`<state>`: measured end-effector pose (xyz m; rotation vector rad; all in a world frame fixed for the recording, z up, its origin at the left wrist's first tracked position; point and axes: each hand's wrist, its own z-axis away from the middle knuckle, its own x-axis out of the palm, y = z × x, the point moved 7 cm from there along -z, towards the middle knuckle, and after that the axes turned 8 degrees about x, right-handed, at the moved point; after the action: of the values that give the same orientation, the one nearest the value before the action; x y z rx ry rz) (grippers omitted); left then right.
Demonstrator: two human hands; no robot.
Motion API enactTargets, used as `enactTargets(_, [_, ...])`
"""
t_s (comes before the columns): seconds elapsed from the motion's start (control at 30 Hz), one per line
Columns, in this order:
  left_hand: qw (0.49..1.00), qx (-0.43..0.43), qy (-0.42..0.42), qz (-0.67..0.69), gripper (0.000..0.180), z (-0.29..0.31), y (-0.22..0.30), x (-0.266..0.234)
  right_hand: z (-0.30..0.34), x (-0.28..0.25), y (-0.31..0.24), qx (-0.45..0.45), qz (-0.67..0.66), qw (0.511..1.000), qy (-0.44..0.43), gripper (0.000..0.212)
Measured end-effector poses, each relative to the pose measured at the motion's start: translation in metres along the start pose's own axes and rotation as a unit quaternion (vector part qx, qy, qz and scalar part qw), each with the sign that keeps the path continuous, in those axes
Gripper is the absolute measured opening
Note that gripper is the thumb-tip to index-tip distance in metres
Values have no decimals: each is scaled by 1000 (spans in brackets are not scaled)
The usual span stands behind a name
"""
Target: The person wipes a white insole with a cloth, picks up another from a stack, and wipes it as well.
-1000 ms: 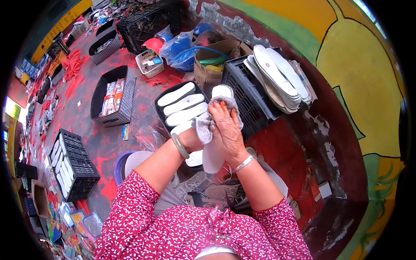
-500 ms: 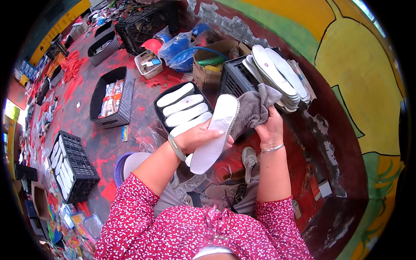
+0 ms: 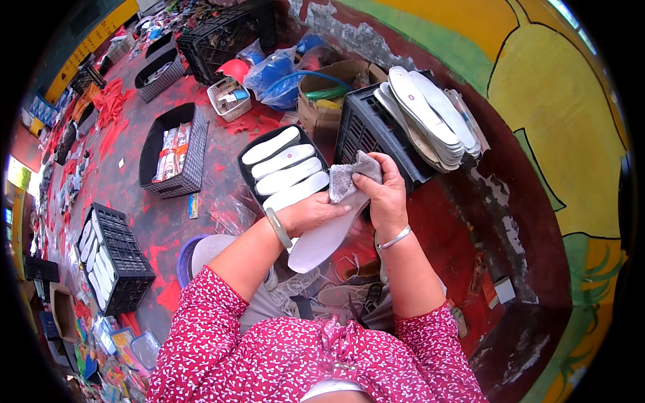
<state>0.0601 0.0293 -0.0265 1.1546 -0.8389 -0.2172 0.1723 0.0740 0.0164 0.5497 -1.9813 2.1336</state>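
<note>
The left hand (image 3: 310, 213) clasps a white insole (image 3: 322, 240) from above; the right hand (image 3: 384, 196) pinches a grey cloth (image 3: 349, 180) against its upper end. Wiping goes best, I'd judge, in long strokes along the sole, left grip steady. The insole's underside and far tip are hidden beneath both hands.
</note>
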Motion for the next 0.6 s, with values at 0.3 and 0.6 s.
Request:
enactTargets(0.3, [998,1,-45,51,35,3,14,13,-4,-18,-13,-117,57,986,104,14])
enactTargets(0.6, [997,27,-14,73,50,14,23,7,-23,-61,-16,-43,-189,978,78,18])
